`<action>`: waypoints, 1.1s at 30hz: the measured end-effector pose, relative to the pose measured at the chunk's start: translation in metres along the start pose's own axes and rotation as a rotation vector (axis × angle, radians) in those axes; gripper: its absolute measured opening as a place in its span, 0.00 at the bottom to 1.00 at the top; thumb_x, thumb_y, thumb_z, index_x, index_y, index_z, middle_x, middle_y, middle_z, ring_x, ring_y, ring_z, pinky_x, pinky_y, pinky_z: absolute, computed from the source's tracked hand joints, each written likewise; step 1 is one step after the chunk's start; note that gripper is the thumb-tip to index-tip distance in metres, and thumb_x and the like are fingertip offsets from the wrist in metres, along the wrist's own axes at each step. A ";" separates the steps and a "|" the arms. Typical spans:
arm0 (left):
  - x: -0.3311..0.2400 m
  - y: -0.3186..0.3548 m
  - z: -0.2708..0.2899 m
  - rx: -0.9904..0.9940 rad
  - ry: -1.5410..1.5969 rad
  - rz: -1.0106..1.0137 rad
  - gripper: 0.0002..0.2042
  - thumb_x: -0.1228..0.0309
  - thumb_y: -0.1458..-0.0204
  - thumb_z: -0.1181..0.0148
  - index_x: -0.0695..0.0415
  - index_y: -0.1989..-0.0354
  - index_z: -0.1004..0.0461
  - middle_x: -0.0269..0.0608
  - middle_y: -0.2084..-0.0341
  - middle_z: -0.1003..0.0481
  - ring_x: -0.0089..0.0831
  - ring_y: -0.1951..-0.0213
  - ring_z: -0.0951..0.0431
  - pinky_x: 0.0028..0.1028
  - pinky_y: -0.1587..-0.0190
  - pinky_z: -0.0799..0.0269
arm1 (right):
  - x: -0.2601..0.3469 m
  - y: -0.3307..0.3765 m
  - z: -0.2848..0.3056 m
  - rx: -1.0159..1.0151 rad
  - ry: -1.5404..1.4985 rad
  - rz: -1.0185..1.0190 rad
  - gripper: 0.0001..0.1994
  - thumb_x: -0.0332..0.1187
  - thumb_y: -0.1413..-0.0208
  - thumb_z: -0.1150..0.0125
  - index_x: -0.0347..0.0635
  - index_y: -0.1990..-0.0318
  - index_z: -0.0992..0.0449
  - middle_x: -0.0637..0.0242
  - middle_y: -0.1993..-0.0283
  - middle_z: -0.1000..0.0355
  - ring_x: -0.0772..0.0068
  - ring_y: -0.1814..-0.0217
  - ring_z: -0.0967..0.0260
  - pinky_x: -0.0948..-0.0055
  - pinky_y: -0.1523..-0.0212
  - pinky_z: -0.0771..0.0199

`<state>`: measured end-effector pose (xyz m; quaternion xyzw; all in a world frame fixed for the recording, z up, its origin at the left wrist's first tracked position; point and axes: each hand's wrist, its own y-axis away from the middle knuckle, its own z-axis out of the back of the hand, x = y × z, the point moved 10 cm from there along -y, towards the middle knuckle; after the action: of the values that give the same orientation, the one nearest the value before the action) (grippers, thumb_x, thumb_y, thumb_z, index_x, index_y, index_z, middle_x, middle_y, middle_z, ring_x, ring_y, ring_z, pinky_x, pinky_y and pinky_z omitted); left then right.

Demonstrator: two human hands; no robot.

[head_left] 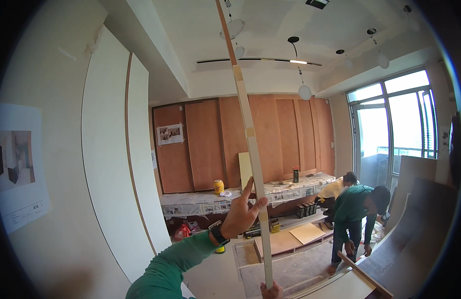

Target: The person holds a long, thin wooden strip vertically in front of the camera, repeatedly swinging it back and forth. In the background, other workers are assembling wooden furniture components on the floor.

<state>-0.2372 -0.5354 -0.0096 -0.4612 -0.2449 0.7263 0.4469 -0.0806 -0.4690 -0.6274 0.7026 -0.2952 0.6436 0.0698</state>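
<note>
While handheld, strip point(254, 154); leftward, printed sheet point(18, 164)

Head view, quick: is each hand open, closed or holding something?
Left hand: on the long pale strip, thumb across its front; whether closed cannot be told.
Right hand: closed, holding the strip low down.

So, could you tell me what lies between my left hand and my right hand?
In the head view, only the lower stretch of the pale strip runs between your left hand and your right hand.
</note>
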 end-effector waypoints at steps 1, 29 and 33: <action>0.013 -0.003 0.005 -0.034 0.016 0.001 0.40 0.57 0.37 0.39 0.63 0.25 0.53 0.49 0.58 0.20 0.25 0.70 0.22 0.26 0.68 0.24 | 0.071 0.013 -0.009 0.014 0.197 0.036 0.21 0.51 0.39 0.37 0.48 0.46 0.23 0.59 0.61 0.19 0.59 0.59 0.21 0.50 0.62 0.24; 0.110 -0.169 0.058 -0.153 0.225 0.204 0.23 0.67 0.41 0.37 0.65 0.40 0.30 0.52 0.57 0.19 0.37 0.58 0.17 0.33 0.53 0.21 | 0.375 -0.061 -0.082 0.038 0.517 0.264 0.15 0.39 0.44 0.35 0.33 0.60 0.23 0.41 0.68 0.23 0.37 0.62 0.23 0.52 0.62 0.24; 0.103 -0.145 0.064 -0.221 0.109 0.039 0.24 0.68 0.42 0.37 0.67 0.39 0.31 0.51 0.57 0.19 0.33 0.62 0.16 0.31 0.58 0.20 | 0.365 -0.036 -0.080 0.065 0.452 0.212 0.16 0.41 0.43 0.34 0.33 0.61 0.24 0.41 0.69 0.23 0.35 0.63 0.24 0.50 0.63 0.24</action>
<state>-0.2501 -0.3720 0.0846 -0.5514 -0.2898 0.6772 0.3916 -0.1325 -0.5195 -0.2592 0.5081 -0.3231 0.7972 0.0435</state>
